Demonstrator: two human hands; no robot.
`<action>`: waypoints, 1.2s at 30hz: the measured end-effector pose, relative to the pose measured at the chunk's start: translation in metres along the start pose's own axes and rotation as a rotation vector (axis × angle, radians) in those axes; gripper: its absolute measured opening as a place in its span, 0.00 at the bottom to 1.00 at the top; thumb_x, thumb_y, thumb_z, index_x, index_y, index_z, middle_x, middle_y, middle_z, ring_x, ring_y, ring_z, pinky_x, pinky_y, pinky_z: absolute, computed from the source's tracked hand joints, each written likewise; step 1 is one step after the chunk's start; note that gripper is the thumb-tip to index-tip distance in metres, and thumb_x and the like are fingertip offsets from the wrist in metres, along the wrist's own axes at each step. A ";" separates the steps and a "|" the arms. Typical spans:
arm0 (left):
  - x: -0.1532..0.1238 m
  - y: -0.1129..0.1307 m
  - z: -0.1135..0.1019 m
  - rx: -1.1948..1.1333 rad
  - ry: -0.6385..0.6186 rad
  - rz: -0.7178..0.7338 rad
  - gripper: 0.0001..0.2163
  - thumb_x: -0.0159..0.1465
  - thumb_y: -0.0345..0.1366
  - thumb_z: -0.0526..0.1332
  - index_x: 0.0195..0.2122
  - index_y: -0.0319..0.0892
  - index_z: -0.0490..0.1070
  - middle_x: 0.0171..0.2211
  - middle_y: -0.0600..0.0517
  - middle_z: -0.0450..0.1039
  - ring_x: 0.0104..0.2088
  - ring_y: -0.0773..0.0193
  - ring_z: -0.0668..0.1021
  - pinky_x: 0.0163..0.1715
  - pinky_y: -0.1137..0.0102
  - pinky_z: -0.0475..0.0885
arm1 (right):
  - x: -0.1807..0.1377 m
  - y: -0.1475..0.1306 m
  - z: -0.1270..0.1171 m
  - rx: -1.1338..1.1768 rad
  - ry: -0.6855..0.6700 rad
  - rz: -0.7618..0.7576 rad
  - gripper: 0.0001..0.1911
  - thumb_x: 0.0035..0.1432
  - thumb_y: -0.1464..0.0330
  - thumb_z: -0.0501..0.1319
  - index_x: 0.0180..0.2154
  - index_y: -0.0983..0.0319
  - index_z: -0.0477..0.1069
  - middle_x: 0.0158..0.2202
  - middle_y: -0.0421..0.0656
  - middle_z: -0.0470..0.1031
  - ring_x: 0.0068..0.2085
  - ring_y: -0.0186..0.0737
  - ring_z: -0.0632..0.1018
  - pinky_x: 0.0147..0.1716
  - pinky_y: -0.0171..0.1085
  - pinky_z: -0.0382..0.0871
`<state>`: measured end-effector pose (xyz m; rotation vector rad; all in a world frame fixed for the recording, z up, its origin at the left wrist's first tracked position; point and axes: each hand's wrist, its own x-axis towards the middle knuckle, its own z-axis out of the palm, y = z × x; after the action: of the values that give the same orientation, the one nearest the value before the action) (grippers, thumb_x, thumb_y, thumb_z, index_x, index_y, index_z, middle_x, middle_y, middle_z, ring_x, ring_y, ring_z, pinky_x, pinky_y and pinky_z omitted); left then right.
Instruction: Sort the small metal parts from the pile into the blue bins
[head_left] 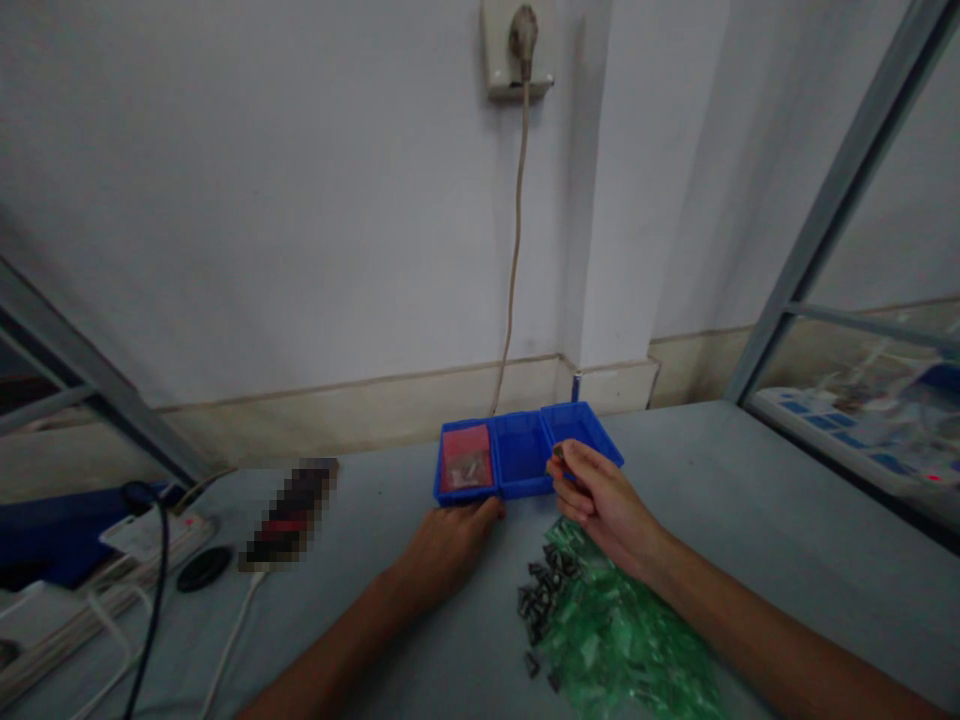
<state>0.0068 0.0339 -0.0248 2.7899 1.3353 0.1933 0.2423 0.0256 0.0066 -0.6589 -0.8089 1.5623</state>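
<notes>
My right hand (600,500) is raised over the front right of a blue tray (523,490). Its thumb and index finger are pinched on a small dark metal piece (558,452). My left hand (457,545) rests palm down on the table, its fingers at the tray's front edge; I see nothing held in it. The left compartment of the tray holds a red packet (466,445) with a clear bag of small bits on it. Below my right hand lies a green plastic bag (622,640), with several small dark metal pieces (544,595) spilled at its left side.
A phone-like blurred object (292,515) lies on the left with a white cable (236,635). Near it are a round black disc (205,568) and a power strip (172,540). Behind the tray, a cord (517,220) hangs from a wall socket. Grey metal frames stand at both sides.
</notes>
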 end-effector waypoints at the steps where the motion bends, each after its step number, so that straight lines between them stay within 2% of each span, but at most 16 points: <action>1: 0.000 0.000 -0.001 0.003 -0.008 0.001 0.10 0.75 0.34 0.51 0.55 0.47 0.67 0.43 0.50 0.80 0.40 0.57 0.82 0.37 0.67 0.74 | 0.000 0.000 0.000 -0.023 0.004 -0.021 0.16 0.58 0.57 0.70 0.35 0.61 0.71 0.33 0.38 0.72 0.18 0.21 0.54 0.15 0.27 0.49; 5: 0.000 0.002 -0.004 0.018 -0.020 0.011 0.11 0.74 0.32 0.53 0.55 0.47 0.66 0.44 0.50 0.79 0.40 0.56 0.82 0.37 0.67 0.74 | 0.002 0.002 -0.001 -0.101 0.000 -0.099 0.14 0.59 0.59 0.71 0.37 0.59 0.71 0.35 0.39 0.74 0.18 0.21 0.55 0.15 0.27 0.49; 9: 0.000 0.002 -0.004 0.040 -0.026 0.021 0.11 0.73 0.31 0.54 0.55 0.47 0.66 0.44 0.49 0.79 0.39 0.55 0.82 0.37 0.66 0.75 | 0.002 0.005 -0.003 -0.170 0.005 -0.115 0.14 0.56 0.62 0.73 0.38 0.59 0.72 0.33 0.37 0.73 0.18 0.21 0.56 0.15 0.28 0.50; 14: -0.001 0.000 0.000 0.043 0.006 0.059 0.11 0.73 0.31 0.54 0.55 0.46 0.66 0.44 0.49 0.79 0.40 0.55 0.81 0.38 0.65 0.75 | 0.001 0.005 -0.003 -0.248 0.044 -0.160 0.14 0.56 0.61 0.72 0.39 0.59 0.73 0.37 0.38 0.74 0.18 0.22 0.59 0.15 0.29 0.52; 20: 0.000 -0.001 0.002 0.033 -0.010 0.066 0.13 0.72 0.28 0.55 0.55 0.45 0.66 0.45 0.48 0.79 0.40 0.57 0.81 0.37 0.68 0.74 | 0.002 0.005 -0.005 -0.237 0.026 -0.142 0.13 0.57 0.61 0.71 0.41 0.59 0.73 0.36 0.39 0.74 0.19 0.23 0.60 0.16 0.29 0.53; 27: -0.001 0.001 0.002 -0.014 -0.018 0.102 0.10 0.73 0.28 0.53 0.51 0.45 0.67 0.42 0.50 0.78 0.37 0.61 0.80 0.36 0.71 0.71 | 0.000 0.011 -0.003 -0.209 -0.036 -0.101 0.13 0.59 0.60 0.70 0.40 0.59 0.73 0.33 0.39 0.74 0.19 0.24 0.59 0.16 0.29 0.52; 36: -0.001 0.003 -0.001 -0.017 -0.001 0.121 0.09 0.73 0.29 0.52 0.50 0.44 0.69 0.42 0.49 0.78 0.37 0.60 0.80 0.36 0.70 0.72 | -0.002 0.006 0.002 -0.142 0.012 -0.052 0.19 0.57 0.53 0.70 0.34 0.61 0.71 0.29 0.37 0.70 0.20 0.25 0.58 0.16 0.28 0.51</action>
<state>0.0085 0.0317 -0.0238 2.8577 1.1600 0.2065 0.2377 0.0232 0.0031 -0.7436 -0.9265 1.4620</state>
